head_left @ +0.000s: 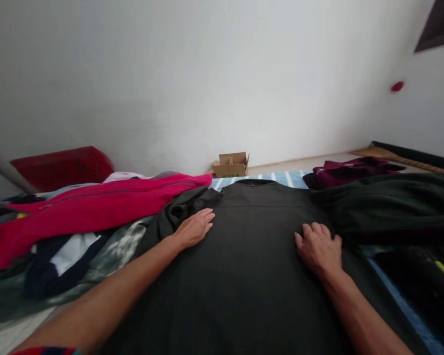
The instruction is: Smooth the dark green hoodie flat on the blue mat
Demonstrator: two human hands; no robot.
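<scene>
— Head view first: what are the hands doing?

— Both lie flat on a dark shirt [251,256] spread out in the middle of the view. The left hand [194,228] presses near the shirt's edge at about ten o'clock from its centre, its fingers [207,217] together and stretched out, gripping nothing. The right hand [320,246] rests palm down at about two o'clock, fingers loosely together, also gripping nothing.

— Anything likely to go wrong?

— I'd judge the bunched sleeve [177,209] just beyond the left hand is the trouble spot; a push across the cloth could drag that fold under and leave a crease. A pink garment [96,209] lies close at nine o'clock on a heap of other clothes, so a wide sweep of the left arm could catch it. On the other side a dark green garment [392,202] lies touching or overlapping the shirt at three o'clock, and could be pulled along.

— Any containers?

— One small cardboard box [231,165] on the floor at twelve o'clock, by the wall, flaps open. Something green shows low on it; what is inside I can't tell.
</scene>
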